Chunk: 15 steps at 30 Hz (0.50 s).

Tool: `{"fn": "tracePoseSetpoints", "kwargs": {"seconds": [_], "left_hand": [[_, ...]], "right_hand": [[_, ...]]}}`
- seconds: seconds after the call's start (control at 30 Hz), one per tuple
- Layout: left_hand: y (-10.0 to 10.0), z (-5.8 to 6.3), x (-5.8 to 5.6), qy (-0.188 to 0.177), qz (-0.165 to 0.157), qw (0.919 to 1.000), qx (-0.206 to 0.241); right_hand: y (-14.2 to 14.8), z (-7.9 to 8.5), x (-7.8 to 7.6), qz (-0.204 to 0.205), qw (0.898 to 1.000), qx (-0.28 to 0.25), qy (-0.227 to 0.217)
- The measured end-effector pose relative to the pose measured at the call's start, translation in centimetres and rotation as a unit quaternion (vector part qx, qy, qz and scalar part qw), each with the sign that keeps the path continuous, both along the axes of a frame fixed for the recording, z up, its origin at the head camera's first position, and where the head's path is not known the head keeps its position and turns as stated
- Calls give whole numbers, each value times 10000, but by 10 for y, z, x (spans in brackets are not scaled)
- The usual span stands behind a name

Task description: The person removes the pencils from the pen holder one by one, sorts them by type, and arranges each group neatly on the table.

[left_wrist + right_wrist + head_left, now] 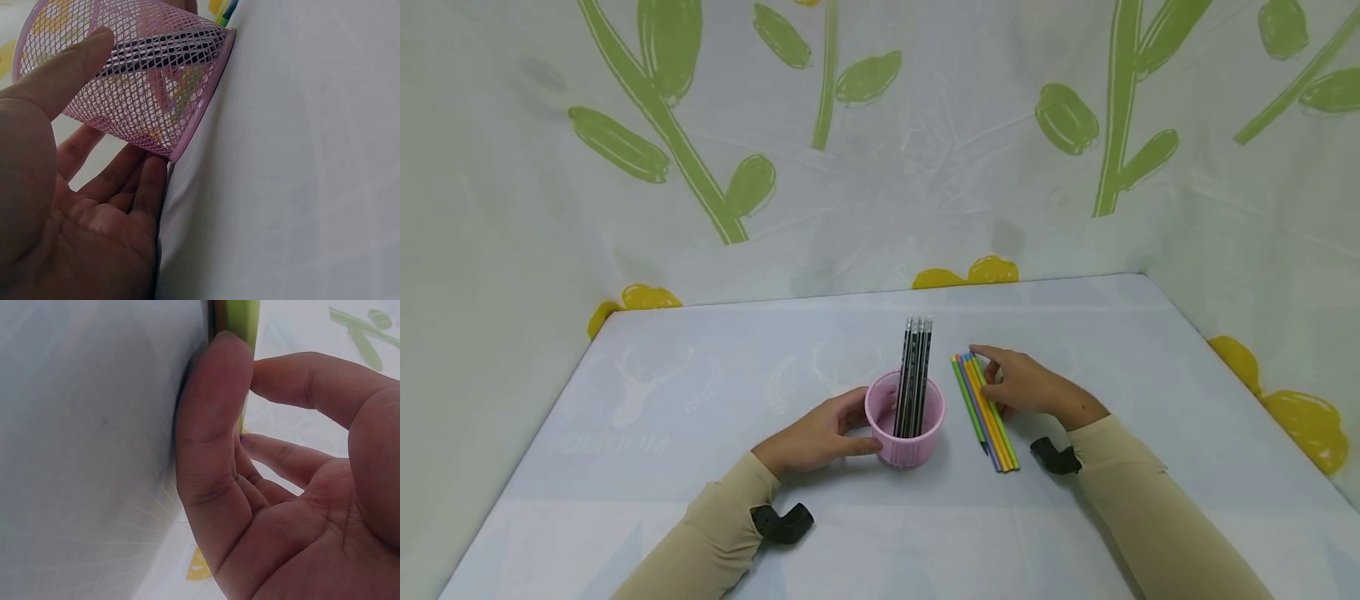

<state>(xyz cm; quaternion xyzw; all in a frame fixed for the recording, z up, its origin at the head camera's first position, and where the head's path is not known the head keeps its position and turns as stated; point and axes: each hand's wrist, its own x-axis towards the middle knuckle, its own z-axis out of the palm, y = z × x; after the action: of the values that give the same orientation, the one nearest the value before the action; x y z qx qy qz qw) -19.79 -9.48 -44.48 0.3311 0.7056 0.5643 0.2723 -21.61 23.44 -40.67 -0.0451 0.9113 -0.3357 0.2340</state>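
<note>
My left hand (820, 435) holds a pink mesh pencil cup (906, 452), thumb on the near side, fingers round the far-left side. Several black striped pencils (913, 375) stand upright in the cup, pale ends up. To its right several coloured pencils (988, 417), green, yellow, orange and blue, lie side by side on the table. My right hand (1026, 385) rests at their right edge. Its index finger reaches their far end. In the right wrist view the thumb (300, 378) touches a yellow-green pencil (244, 319); another fingertip lies against the pencils' side.
A pale patterned cloth covers the table (700, 467). Behind it rises a white curtain (925, 192) printed with green leaves and yellow shapes. Each sleeve has a black wrist device, one at the left cuff (782, 525) and one at the right cuff (1055, 457).
</note>
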Motion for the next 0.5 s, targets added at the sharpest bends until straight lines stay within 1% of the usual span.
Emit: {"fn": "tracePoseSetpoints", "kwargs": {"seconds": [0.13, 0.5], "left_hand": [[0, 1, 1, -5, 11, 10000, -10], [-1, -1, 0, -4, -2, 10000, 44]], "right_hand": [[0, -1, 0, 16, 10000, 24, -2], [-1, -1, 0, 33, 10000, 5, -15]]}}
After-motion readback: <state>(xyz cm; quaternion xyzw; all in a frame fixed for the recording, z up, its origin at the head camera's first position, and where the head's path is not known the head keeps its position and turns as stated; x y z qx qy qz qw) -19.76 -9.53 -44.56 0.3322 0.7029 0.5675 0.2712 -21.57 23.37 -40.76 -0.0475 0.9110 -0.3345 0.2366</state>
